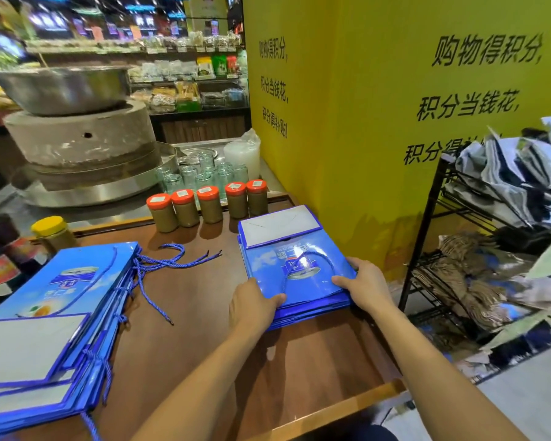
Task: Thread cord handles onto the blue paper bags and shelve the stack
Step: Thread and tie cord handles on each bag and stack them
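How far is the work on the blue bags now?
Done: the top bag of the right stack shows a cord handle. In hand: left hand and right hand hold that stack. Left: loose cords lie on the table; the stack is not yet on the rack.
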